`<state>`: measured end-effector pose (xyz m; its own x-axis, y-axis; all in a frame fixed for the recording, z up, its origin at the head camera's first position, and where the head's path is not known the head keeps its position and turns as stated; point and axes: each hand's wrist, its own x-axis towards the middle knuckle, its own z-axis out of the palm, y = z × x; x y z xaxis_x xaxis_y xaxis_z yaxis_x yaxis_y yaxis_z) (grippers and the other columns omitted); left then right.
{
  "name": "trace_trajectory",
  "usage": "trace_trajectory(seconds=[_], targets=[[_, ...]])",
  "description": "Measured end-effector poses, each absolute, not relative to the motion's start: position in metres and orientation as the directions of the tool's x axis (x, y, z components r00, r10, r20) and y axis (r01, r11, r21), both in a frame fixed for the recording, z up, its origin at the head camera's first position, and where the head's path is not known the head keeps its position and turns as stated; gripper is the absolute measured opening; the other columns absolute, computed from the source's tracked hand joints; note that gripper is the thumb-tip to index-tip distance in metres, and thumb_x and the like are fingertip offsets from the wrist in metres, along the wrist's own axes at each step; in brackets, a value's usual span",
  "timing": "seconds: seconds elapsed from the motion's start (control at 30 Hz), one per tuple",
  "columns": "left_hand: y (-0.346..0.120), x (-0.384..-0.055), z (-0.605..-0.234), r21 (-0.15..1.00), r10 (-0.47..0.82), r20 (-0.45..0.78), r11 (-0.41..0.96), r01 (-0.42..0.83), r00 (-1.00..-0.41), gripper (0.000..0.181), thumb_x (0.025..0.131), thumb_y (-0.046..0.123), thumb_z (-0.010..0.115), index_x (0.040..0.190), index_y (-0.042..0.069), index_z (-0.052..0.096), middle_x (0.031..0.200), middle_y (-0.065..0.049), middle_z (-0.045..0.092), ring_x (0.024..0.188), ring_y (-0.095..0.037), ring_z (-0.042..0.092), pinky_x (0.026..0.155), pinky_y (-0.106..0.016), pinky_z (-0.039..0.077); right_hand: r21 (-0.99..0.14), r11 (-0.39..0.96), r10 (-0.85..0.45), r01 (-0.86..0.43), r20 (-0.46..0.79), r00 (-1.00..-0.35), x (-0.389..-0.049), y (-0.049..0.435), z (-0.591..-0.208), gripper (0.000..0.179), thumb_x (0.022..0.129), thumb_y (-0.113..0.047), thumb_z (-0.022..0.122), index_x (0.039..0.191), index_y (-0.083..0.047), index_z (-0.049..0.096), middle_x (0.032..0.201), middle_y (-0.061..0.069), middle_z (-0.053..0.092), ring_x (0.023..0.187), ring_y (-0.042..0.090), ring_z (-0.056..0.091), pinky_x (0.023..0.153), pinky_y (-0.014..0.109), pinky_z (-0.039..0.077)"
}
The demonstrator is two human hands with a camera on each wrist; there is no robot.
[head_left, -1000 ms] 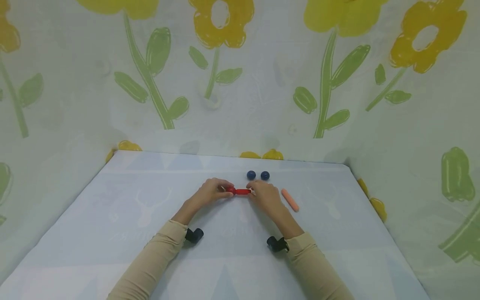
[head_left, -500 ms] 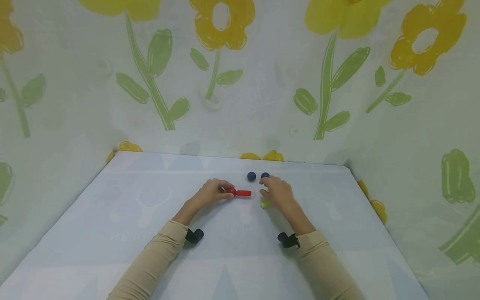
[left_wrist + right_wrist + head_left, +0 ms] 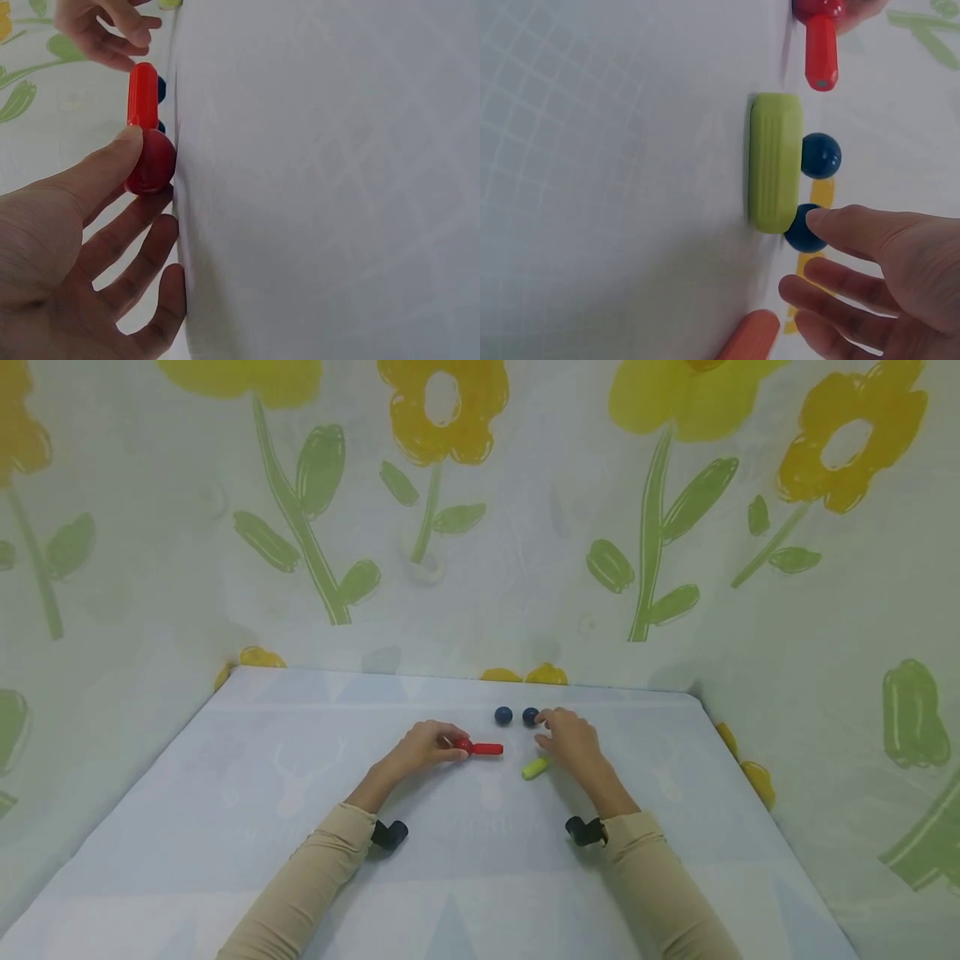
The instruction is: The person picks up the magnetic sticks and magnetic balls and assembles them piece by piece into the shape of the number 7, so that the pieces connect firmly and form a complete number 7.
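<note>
My left hand (image 3: 422, 748) pinches a red ball (image 3: 153, 166) between thumb and fingers. A red ridged stick (image 3: 489, 749) extends from that ball toward the right, end to end with it. To its right, my right hand (image 3: 573, 742) hovers with relaxed fingers and nothing in its grasp. Its fingertips overlap the right-hand dark blue ball (image 3: 530, 717) in the head view. Another dark blue ball (image 3: 503, 716) lies just left of that one. A yellow-green stick (image 3: 535, 767) rests below the right hand, its far end partly hidden by the hand.
An orange stick (image 3: 751, 336) lies near the right hand in the right wrist view; in the head view the hand and forearm cover it. The white-clothed table (image 3: 450, 877) meets a flower-patterned curtain (image 3: 525, 568) behind the balls.
My right hand has left the free end of the red stick and moved right, uncovering the yellow-green stick and covering the orange one. The left hand keeps its hold on the red ball.
</note>
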<state>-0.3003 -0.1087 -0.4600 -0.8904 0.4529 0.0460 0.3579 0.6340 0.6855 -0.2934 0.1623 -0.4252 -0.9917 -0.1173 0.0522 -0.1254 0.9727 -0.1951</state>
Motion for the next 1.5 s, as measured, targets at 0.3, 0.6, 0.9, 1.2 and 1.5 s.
trace_trajectory(seconds=[0.3,0.6,0.9,1.2,1.5], targets=[[-0.107,-0.298,-0.458,0.688,0.442,0.038,0.640,0.344,-0.896,0.035,0.086,0.028,0.075,0.119,0.016,0.071,0.106,0.000,0.073,0.089,-0.013,0.060,0.080,-0.027,0.052,-0.264,0.959,-0.095,-0.102,0.040,-0.995,-0.301,0.170,-0.429,0.040,0.090,-0.023,0.070,0.127,-0.012,0.061,0.113,0.010,0.068,0.102,0.027,0.065,0.084,0.045,0.054],[-0.107,-0.299,-0.458,0.693,0.447,0.046,0.630,0.351,-0.893,0.036,0.086,0.028,0.075,0.119,0.015,0.071,0.106,-0.001,0.073,0.088,-0.014,0.060,0.080,-0.026,0.052,-0.311,0.946,-0.083,-0.095,0.051,-0.995,-0.309,0.173,-0.432,0.043,0.090,-0.022,0.070,0.130,-0.012,0.058,0.115,0.012,0.067,0.103,0.029,0.065,0.085,0.046,0.054],[-0.107,-0.297,-0.458,0.695,0.440,0.039,0.633,0.341,-0.897,0.037,0.086,0.027,0.076,0.120,0.014,0.070,0.106,-0.001,0.073,0.088,-0.014,0.060,0.079,-0.026,0.052,-0.349,0.931,-0.095,-0.109,0.057,-0.994,-0.314,0.169,-0.433,0.042,0.090,-0.017,0.071,0.130,-0.011,0.058,0.115,0.013,0.066,0.105,0.029,0.063,0.089,0.044,0.053],[-0.105,-0.297,-0.460,0.701,0.431,0.034,0.633,0.329,-0.902,0.035,0.086,0.028,0.076,0.119,0.016,0.071,0.107,0.001,0.073,0.089,-0.013,0.061,0.082,-0.028,0.053,-0.354,0.930,-0.099,-0.101,0.024,-0.995,-0.316,0.163,-0.439,0.051,0.091,-0.019,0.071,0.138,-0.014,0.052,0.121,0.014,0.063,0.107,0.028,0.061,0.094,0.044,0.052],[-0.105,-0.298,-0.461,0.701,0.434,0.043,0.628,0.337,-0.900,0.033,0.086,0.026,0.076,0.118,0.015,0.071,0.105,0.001,0.073,0.088,-0.013,0.061,0.079,-0.027,0.052,-0.308,0.947,-0.094,-0.095,0.019,-0.995,-0.319,0.160,-0.442,0.053,0.093,-0.023,0.068,0.142,-0.019,0.049,0.125,0.013,0.063,0.108,0.029,0.061,0.095,0.047,0.051]])
